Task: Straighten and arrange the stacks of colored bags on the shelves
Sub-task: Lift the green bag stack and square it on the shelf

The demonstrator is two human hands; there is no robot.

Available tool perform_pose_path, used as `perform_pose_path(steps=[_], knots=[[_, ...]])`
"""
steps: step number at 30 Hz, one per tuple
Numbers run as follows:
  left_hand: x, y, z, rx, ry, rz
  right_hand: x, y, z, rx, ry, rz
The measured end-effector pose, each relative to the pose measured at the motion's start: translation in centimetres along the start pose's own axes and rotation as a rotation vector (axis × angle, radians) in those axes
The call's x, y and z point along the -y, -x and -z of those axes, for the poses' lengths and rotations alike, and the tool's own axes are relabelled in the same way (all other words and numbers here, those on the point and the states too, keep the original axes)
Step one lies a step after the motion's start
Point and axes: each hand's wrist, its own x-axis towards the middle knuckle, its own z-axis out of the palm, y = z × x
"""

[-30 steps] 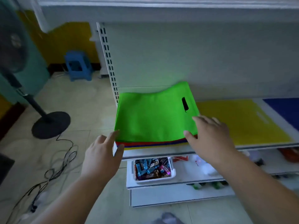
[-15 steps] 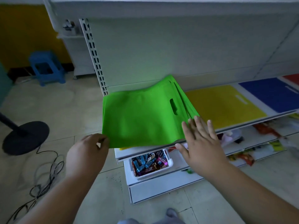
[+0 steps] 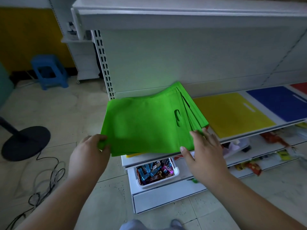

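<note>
The left hand [image 3: 88, 151] now pinches the green bags' [image 3: 146, 127] near left corner, pulling the fanned-out stack past the shelf [image 3: 245, 135] edge.

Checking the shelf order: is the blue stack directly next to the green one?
No, the yellow stack lies between the green stack and the blue stack.

Upper shelf [image 3: 182, 15] overhangs green bags [image 3: 146, 127]; yellow stack [image 3: 232, 113] just beside

Left hand [image 3: 88, 153] pinching green bags [image 3: 146, 128] corner, right hand [image 3: 205, 150] flat on stack edge
</note>
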Motion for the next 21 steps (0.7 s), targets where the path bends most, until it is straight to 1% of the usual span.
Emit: perform_pose_path(steps=[4,6,9,12,13,15,17,18,19,21], knots=[[-0.1,-0.2,0.4,0.022,-0.016,0.008,0.6,-0.3,-0.2,-0.045,-0.027,-0.099],[0.2,-0.4,0.6,0.046,0.017,0.023,0.7,-0.7,0.1,0.003,-0.150,-0.198],[0.6,-0.8,0.9,0.142,0.101,0.054,0.7,-1.8,0.8,0.060,-0.387,-0.324],[0.6,-1.6,1.1,0.258,0.260,0.144,0.6,-3.0,1.6,0.127,-0.544,-0.360],[0.8,-1.9,1.2,0.290,0.316,0.161,0.6,-3.4,1.9,0.172,-0.597,-0.362],[1.0,-2.4,1.6,0.342,0.399,0.169,0.8,-4.2,2.6,0.324,-0.683,-0.347],[1.1,-2.5,2.1,0.366,0.476,0.187,0.7,-4.8,2.8,0.468,-0.711,-0.282],[1.2,-2.4,2.2,0.365,0.503,0.197,0.5,-4.9,2.9,0.494,-0.691,-0.240],[1.2,-2.2,2.3,0.351,0.512,0.194,0.3,-4.9,3.0,0.488,-0.652,-0.197],[1.2,-1.3,2.5,0.276,0.474,0.160,-0.1,-4.3,3.3,0.410,-0.579,-0.127]])
